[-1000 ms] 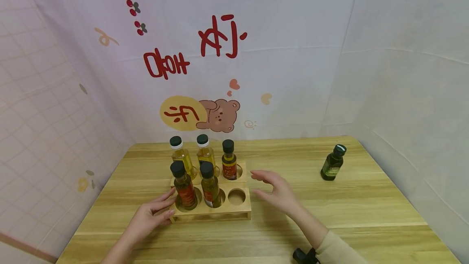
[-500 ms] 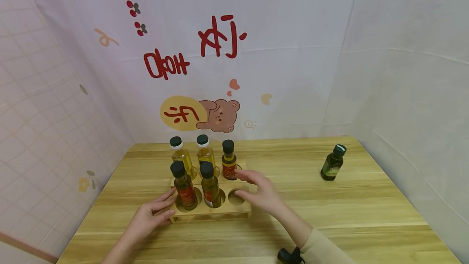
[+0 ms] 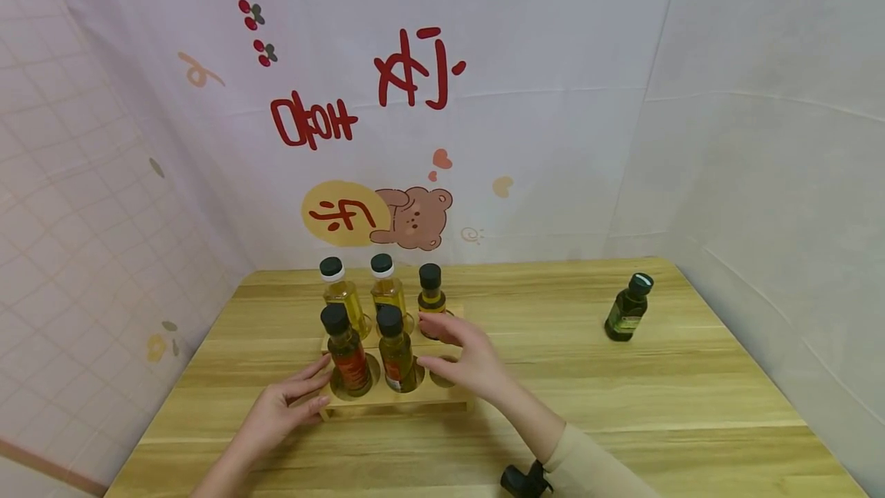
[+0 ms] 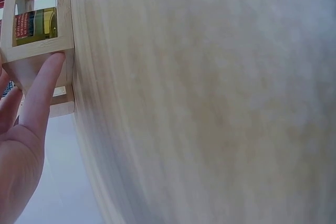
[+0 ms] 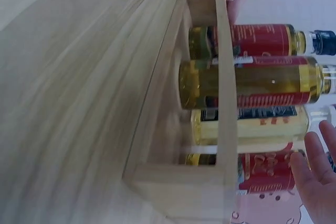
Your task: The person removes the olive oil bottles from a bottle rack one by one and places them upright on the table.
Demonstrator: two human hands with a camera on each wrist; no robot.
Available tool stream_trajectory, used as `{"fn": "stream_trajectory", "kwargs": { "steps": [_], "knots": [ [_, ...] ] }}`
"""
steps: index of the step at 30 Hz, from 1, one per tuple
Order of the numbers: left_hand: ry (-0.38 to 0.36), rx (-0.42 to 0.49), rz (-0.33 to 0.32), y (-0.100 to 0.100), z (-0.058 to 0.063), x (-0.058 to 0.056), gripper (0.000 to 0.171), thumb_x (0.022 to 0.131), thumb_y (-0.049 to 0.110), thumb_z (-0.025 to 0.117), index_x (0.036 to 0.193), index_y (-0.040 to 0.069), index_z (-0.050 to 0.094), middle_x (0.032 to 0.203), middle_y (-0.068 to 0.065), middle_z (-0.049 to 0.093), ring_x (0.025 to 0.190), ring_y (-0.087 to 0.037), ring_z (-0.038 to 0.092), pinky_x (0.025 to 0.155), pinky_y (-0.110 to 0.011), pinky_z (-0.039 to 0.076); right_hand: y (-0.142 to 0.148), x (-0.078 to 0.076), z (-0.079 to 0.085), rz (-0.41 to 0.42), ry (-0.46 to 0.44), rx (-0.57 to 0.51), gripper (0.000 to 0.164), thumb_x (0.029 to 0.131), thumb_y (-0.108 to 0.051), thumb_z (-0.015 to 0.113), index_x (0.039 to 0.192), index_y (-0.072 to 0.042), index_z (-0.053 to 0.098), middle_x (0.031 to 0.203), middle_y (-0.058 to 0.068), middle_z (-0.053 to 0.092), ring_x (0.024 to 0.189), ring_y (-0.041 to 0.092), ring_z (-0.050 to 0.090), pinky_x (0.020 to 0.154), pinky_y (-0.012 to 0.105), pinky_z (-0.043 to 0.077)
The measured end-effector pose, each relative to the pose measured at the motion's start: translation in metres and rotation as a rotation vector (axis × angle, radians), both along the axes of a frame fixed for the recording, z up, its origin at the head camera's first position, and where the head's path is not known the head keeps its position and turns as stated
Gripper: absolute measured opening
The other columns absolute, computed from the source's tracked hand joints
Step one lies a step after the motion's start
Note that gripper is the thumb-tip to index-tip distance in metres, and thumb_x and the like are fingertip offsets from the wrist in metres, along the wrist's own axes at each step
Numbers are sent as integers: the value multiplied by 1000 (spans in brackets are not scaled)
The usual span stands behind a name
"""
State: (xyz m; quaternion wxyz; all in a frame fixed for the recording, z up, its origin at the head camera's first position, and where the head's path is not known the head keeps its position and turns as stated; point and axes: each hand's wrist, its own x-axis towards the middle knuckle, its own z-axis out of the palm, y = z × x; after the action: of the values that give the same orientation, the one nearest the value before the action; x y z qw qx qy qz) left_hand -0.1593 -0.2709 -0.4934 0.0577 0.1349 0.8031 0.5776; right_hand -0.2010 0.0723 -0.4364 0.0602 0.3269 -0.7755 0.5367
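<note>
The left hand (image 3: 282,411) is pressed straight-fingered to the left end of the wooden rack (image 3: 435,396), seemingly steadying it. Slotted into the rack, five bottles (image 3: 353,366) are held upright, presumably against tipping. Over the rack's right side, the right hand (image 3: 472,357) is held spread, nothing grasped, beside the front-middle bottle (image 3: 398,363). Well right of the rack, a green bottle (image 3: 627,315) is stood. Beneath the rack, a wood-grained worktop (image 3: 657,413) is seen; behind, printed cloth (image 3: 553,137) is hung.

One wood-grain table (image 3: 657,406), behind which hangs a white cloth (image 3: 553,137) printed with red characters (image 3: 411,69), cherries (image 3: 245,6) and a brown bear (image 3: 419,220) touching a yellow oval (image 3: 354,234); grid-patterned cloth (image 3: 83,214) at left.
</note>
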Motion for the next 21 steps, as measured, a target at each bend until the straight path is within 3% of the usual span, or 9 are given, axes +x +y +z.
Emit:
{"fn": "stream_trajectory", "kwargs": {
  "steps": [5,15,21],
  "knots": [
    [2,-4,-4,-1,1,0,50,93,16,72,133,-10,57,155,-18,33,119,4,48,74,-37,60,-11,-1,6,34,-47,-51,60,86,-11,80,141,-5,54,131,14,63,120,35,58,101,47,48],
    [5,-9,-9,0,2,1,50,93,15,71,133,-10,56,155,-20,33,117,9,47,74,-37,60,-27,-1,15,35,-154,-107,60,89,-14,77,143,-8,53,126,5,64,118,28,58,101,53,46],
    [3,-12,-5,0,3,1,49,93,16,71,133,-10,57,155,-19,33,116,10,47,75,-37,60,-35,4,29,36,-178,-125,57,89,-6,75,142,-3,52,122,13,64,115,32,58,100,55,46]
  ]
}}
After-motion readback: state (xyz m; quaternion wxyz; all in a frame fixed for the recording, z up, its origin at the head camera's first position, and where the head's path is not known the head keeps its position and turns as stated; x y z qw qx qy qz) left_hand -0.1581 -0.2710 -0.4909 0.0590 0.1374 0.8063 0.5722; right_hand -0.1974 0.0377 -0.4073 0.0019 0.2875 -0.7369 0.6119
